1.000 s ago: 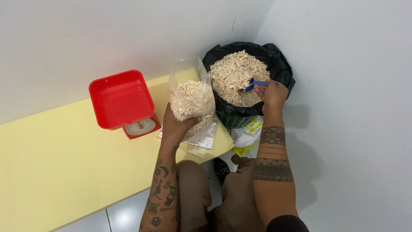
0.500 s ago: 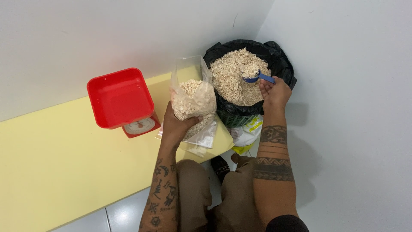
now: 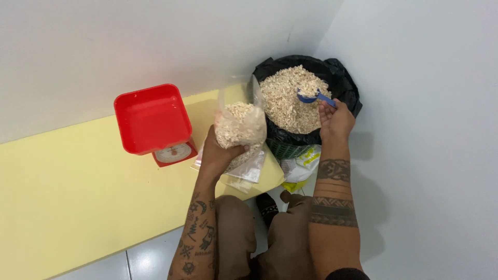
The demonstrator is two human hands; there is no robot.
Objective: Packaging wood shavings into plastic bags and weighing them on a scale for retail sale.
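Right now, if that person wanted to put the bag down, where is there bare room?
Free: the yellow surface left of and in front of the red scale, toward the near edge. Crowded: the corner where the left hand holds the filled bag over flat bags, beside the black-lined basket.

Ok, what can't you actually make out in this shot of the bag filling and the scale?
Head view only:
- Scale dial: too small to read, partly under the red tray.
- Basket under the black liner: mostly covered.
- Flat bags beneath the clear bag: hidden by the left hand.
- Scoop handle: hidden in the right hand.
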